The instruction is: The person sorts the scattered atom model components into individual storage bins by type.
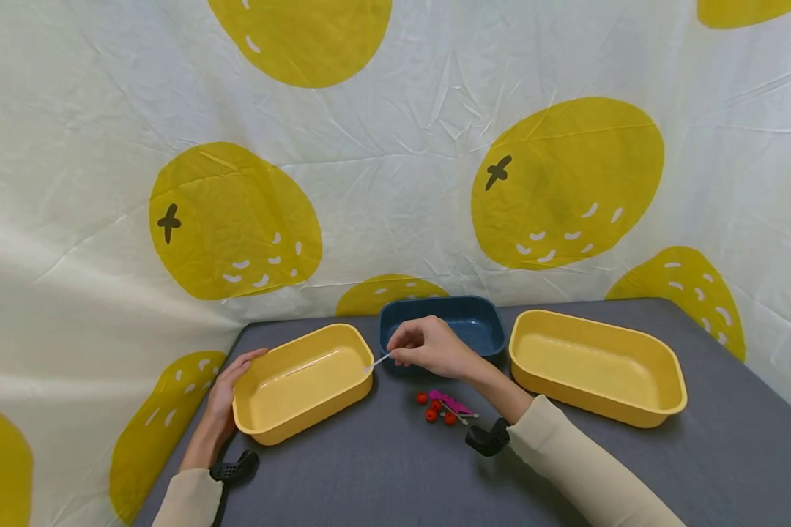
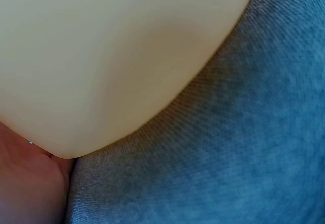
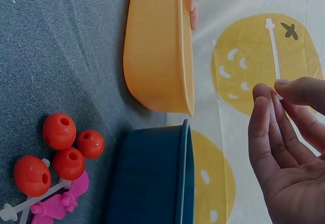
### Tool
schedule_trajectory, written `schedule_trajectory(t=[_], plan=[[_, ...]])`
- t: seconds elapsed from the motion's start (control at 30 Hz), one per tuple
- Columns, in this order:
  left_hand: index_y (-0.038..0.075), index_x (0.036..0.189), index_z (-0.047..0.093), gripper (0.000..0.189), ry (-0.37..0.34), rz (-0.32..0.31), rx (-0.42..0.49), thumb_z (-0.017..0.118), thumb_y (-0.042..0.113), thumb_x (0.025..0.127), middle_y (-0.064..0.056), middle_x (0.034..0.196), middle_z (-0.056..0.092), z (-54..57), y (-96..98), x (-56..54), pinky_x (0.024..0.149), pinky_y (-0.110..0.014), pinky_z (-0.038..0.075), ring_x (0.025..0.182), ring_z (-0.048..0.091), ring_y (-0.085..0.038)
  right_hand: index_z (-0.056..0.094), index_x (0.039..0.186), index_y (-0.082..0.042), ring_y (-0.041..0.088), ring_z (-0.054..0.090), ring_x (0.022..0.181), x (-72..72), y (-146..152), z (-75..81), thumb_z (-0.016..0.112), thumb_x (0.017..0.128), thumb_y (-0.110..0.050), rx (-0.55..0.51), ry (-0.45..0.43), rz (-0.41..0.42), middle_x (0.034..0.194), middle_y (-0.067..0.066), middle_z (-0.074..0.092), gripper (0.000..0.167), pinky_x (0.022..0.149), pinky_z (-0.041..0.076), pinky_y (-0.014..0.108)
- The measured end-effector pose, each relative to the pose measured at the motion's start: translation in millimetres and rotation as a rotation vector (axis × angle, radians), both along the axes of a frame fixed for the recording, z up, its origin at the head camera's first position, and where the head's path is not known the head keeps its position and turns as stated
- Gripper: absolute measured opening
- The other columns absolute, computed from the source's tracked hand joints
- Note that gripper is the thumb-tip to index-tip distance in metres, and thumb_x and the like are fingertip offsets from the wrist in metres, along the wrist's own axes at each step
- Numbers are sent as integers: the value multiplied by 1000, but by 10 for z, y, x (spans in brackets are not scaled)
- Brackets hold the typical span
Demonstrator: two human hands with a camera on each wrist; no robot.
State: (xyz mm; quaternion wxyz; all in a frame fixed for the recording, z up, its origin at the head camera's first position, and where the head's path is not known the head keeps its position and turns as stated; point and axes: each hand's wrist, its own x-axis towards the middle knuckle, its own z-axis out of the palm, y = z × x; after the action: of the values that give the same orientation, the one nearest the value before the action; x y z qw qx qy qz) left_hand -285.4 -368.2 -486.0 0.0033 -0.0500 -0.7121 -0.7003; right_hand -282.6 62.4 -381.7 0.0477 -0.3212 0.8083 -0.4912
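My right hand (image 1: 435,350) pinches a thin white plastic stick (image 3: 274,51) between thumb and fingertips; the stick has a knobbed end. In the head view it slants toward the right end of a yellow bin (image 1: 316,415), above the rim. My left hand (image 1: 220,401) rests against that bin's left end, fingers lying along the rim; its thumb is hard to make out. Below the right hand, several round red beads (image 3: 59,131) with holes lie on the table beside pink bow-shaped pieces (image 3: 76,189) and more white sticks (image 3: 36,199).
A dark blue bin (image 1: 477,337) stands behind the right hand, partly hidden by it. Another yellow bin (image 1: 593,395) sits on the right. The grey cloth-covered table (image 1: 369,476) ends at a white curtain (image 1: 395,219) printed with yellow fruit.
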Motion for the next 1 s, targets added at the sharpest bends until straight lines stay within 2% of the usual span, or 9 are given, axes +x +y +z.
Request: schedule_trajectory(t=[0.13, 0.3, 0.5, 0.67, 0.9, 1.0], plan=[[-1, 157, 37, 55, 3, 0, 0, 30, 33, 115, 14, 139, 56, 5, 5, -2, 103, -14, 49, 126, 57, 1, 77, 102, -6, 21, 71, 79, 6, -3, 10, 74, 94, -13, 6, 4, -2, 88, 5, 77, 11, 74, 62, 34], [-1, 157, 37, 55, 8, 2, -10, 30, 34, 115, 14, 139, 56, 15, 7, -1, 103, -13, 48, 127, 55, 1, 77, 102, -5, 24, 71, 80, 8, -1, 15, 74, 94, -12, -6, -5, -1, 89, 6, 77, 11, 79, 62, 48], [0, 157, 36, 55, -8, 2, -17, 29, 34, 115, 14, 139, 55, 11, -5, -2, 103, -14, 48, 126, 56, 1, 77, 102, -6, 33, 71, 83, 6, 2, 7, 74, 95, -11, -3, -17, -3, 89, 7, 77, 10, 78, 62, 44], [1, 158, 36, 55, -21, 7, -13, 28, 34, 115, 10, 143, 54, 16, -2, -4, 104, -14, 48, 127, 55, 1, 77, 103, -4, 35, 71, 84, 8, -6, 17, 73, 94, -10, -12, -25, 0, 89, 8, 77, 10, 81, 61, 53], [-1, 158, 34, 55, -8, -8, -4, 28, 33, 115, 14, 140, 55, -1, -5, -1, 104, -14, 48, 127, 56, 1, 76, 102, -4, 24, 71, 78, 2, -60, 34, 73, 95, -12, -6, 1, 6, 89, 8, 77, 10, 73, 61, 32], [-3, 157, 35, 55, 7, -8, 17, 30, 33, 115, 14, 137, 58, -10, 6, -9, 104, -16, 49, 126, 58, 0, 77, 102, -6, 25, 71, 79, -25, -109, 33, 73, 96, -13, -4, 0, 6, 89, 7, 77, 10, 74, 61, 34]])
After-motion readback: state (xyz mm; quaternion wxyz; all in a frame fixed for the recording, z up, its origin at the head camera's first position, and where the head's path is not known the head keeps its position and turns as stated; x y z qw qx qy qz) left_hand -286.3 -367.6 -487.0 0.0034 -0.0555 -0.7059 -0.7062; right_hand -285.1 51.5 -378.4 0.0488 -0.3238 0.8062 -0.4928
